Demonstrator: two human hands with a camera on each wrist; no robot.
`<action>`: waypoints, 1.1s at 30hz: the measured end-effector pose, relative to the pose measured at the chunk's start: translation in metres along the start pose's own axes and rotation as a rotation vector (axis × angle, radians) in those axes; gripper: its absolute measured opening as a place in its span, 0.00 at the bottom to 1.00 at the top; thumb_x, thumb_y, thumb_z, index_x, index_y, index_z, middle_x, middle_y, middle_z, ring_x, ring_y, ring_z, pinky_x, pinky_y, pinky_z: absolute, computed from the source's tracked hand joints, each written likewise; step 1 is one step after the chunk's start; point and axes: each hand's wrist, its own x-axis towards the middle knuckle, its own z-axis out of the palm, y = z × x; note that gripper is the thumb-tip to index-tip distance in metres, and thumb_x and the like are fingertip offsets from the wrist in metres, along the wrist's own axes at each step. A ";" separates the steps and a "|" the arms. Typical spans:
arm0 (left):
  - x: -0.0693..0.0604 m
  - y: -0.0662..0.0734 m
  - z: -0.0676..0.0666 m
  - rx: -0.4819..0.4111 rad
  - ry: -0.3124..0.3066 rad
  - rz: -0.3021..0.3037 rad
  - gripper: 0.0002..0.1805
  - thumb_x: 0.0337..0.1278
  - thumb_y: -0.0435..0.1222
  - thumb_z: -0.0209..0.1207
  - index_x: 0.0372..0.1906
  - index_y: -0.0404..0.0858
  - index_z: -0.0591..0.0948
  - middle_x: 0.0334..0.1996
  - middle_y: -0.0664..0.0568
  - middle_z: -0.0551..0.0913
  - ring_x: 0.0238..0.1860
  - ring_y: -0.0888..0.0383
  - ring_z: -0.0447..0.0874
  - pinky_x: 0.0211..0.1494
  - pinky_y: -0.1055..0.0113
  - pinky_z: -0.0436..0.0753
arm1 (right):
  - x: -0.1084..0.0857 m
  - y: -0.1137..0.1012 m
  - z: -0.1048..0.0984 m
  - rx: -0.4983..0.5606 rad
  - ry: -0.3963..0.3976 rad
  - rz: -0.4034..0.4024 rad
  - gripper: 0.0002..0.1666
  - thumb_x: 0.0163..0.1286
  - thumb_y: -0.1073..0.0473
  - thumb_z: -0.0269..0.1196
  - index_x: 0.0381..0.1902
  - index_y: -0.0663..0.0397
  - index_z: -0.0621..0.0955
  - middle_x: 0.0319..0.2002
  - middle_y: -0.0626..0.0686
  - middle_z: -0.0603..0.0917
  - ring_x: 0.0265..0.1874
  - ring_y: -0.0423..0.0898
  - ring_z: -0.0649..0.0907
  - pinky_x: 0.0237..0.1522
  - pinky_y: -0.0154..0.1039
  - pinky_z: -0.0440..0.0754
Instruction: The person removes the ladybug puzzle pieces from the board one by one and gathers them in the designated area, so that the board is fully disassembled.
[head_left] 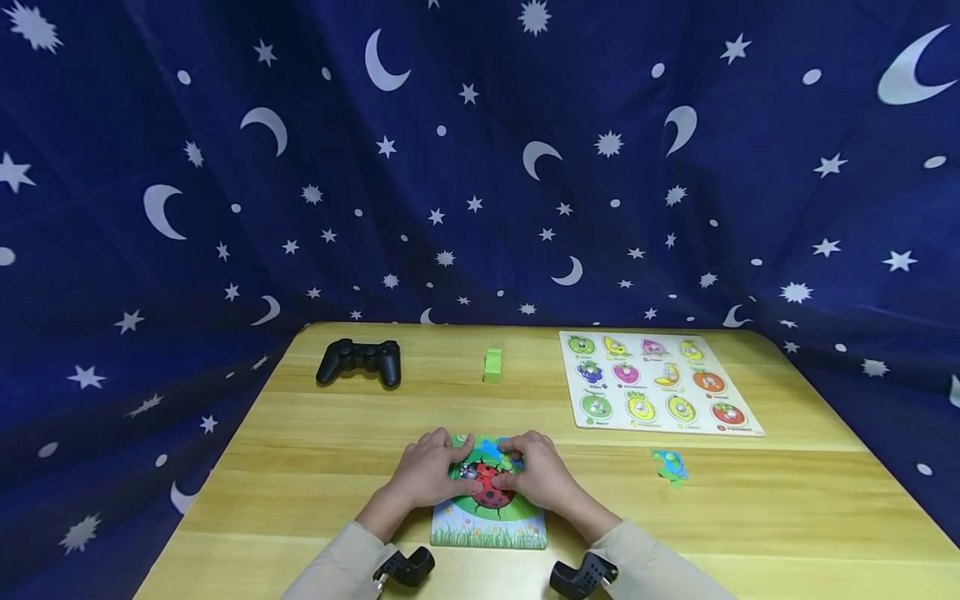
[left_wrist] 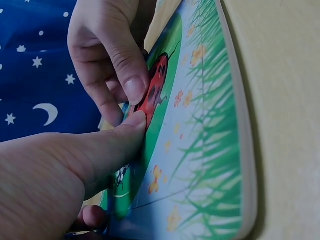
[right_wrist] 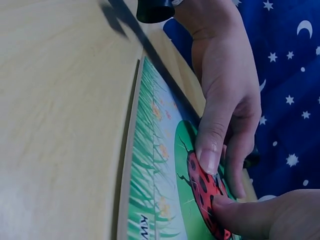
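A square ladybug puzzle board [head_left: 489, 533] lies flat on the table, with grass and flowers along its near edge. My left hand [head_left: 424, 473] rests on its left side, the thumb pressing on the red ladybug [head_left: 493, 492]. From the right side my right hand [head_left: 546, 473] lies on the board, its thumb touching the ladybug close to the other thumb. In the left wrist view both thumbs press on the ladybug [left_wrist: 159, 75]. Part of the board's upper half is hidden under the hands. A blue and green puzzle piece [head_left: 670, 468] lies on the table to the right.
A black game controller [head_left: 360, 362] sits at the back left of the wooden table [head_left: 300, 475]. A small light-green block [head_left: 492, 365] stands at the back middle. At the back right lies a fruit puzzle board [head_left: 660, 382]. A dark blue star-patterned cloth [head_left: 480, 167] hangs behind.
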 end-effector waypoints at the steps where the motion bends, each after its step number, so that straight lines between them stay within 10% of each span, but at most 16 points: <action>1: 0.000 0.000 0.000 0.002 -0.001 0.001 0.40 0.52 0.59 0.66 0.68 0.45 0.73 0.30 0.56 0.60 0.30 0.59 0.55 0.35 0.66 0.54 | 0.000 0.000 0.000 -0.002 0.005 0.000 0.26 0.50 0.58 0.78 0.47 0.61 0.85 0.36 0.51 0.78 0.39 0.45 0.73 0.42 0.40 0.71; 18: 0.000 0.001 -0.001 0.026 -0.006 -0.002 0.39 0.52 0.60 0.64 0.68 0.48 0.74 0.30 0.56 0.60 0.30 0.58 0.55 0.35 0.65 0.54 | -0.001 0.004 -0.003 0.137 0.015 0.075 0.23 0.48 0.58 0.78 0.43 0.58 0.85 0.38 0.50 0.79 0.38 0.43 0.76 0.41 0.35 0.73; 33: 0.002 0.000 -0.007 -0.021 -0.022 0.001 0.39 0.46 0.57 0.70 0.65 0.47 0.77 0.29 0.56 0.62 0.30 0.59 0.56 0.36 0.65 0.56 | -0.023 0.039 -0.060 0.157 0.051 0.132 0.23 0.49 0.59 0.77 0.45 0.56 0.85 0.33 0.50 0.74 0.34 0.43 0.70 0.37 0.33 0.68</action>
